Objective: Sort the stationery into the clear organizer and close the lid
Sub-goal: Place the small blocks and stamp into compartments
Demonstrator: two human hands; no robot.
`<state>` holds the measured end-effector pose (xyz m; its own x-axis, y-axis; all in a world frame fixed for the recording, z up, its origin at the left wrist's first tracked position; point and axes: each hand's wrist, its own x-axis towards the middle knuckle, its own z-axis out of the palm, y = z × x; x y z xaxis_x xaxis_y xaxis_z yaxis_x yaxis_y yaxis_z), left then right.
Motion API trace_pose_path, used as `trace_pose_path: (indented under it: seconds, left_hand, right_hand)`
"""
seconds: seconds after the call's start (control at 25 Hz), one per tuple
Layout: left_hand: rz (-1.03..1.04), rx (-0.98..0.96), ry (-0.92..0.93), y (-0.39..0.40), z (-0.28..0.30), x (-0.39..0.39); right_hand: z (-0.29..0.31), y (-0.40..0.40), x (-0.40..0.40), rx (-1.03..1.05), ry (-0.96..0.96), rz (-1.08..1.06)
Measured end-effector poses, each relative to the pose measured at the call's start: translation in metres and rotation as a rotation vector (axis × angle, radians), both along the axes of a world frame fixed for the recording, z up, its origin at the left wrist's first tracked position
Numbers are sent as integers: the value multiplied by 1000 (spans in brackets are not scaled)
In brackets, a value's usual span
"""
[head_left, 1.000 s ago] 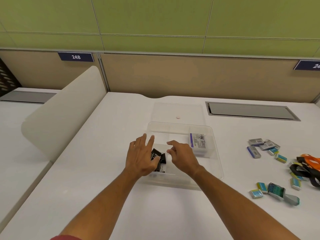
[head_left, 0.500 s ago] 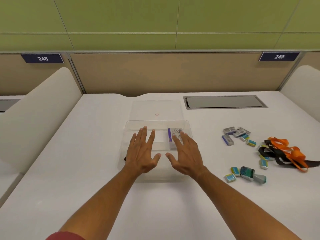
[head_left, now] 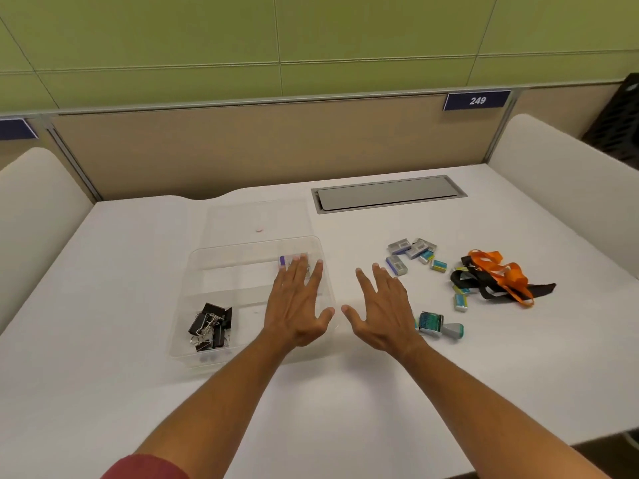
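1. Head view, only one you've got: your left hand is flat with fingers spread, holding nothing, over the right side of the clear plastic organizer tray sitting left of centre in the frame.
2. Your right hand is just as relaxed, fingers straight and splayed, nothing in it, over the white desk just right of the tray.
3. In the tray's lower left compartment there's a pile of black binder clips. A small box with a purple edge peeks out by your left fingertips in the upper right compartment.
4. The clear flat lid lies on the desk just behind the tray, so it's off.
5. Still outside, right of centre: a cluster of small grey staple boxes, and near your right wrist a teal-patterned sharpener-looking thing, can't tell exactly what.
6. Further right, tangled orange and black lanyards with a few small teal-and-yellow erasers around them.
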<state>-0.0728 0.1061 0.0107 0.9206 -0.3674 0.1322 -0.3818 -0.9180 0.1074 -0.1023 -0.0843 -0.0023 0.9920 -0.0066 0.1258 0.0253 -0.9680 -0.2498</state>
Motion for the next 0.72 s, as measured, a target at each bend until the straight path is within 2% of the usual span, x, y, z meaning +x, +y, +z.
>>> trace_pose_path:
  seconds: [0.4, 0.72]
  left_hand:
    - [-123, 40, 25, -80, -8, -6]
    - [-188, 60, 16, -111, -18, -9]
  right_hand:
    - [-11, -76, -26, -42, 105, -107]
    - [-17, -114, -42, -54, 209, -178]
